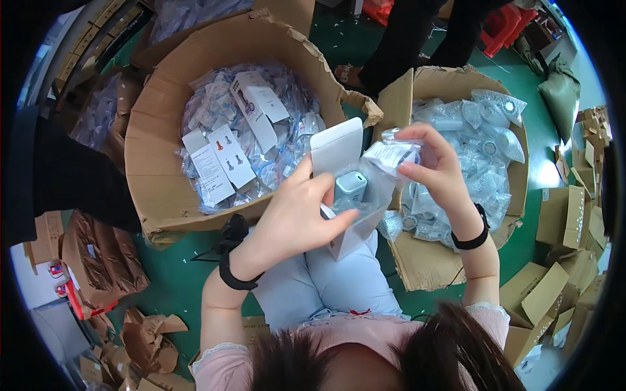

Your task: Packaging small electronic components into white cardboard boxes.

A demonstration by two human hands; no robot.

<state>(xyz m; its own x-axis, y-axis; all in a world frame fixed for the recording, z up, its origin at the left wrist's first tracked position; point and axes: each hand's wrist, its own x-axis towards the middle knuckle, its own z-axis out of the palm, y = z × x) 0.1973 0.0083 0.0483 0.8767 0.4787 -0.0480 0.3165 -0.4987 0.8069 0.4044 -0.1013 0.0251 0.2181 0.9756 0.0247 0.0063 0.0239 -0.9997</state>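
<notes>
At centre, my left hand point(290, 218) grips the open box point(336, 146), apparently to steady it, while my right hand point(441, 166) pinches a plastic packet point(392, 155).

The white box point(358, 233) is gripped by the left hand point(293, 215), its flap raised. A pale device point(351, 186) is exposed at the opening. A clear packet point(393, 155) is pinched by the right hand point(435, 163). Bags point(268, 174) are contained in the left carton point(155, 150), bubble-wrapped packs point(479, 153) in the right carton point(427, 260).
</notes>
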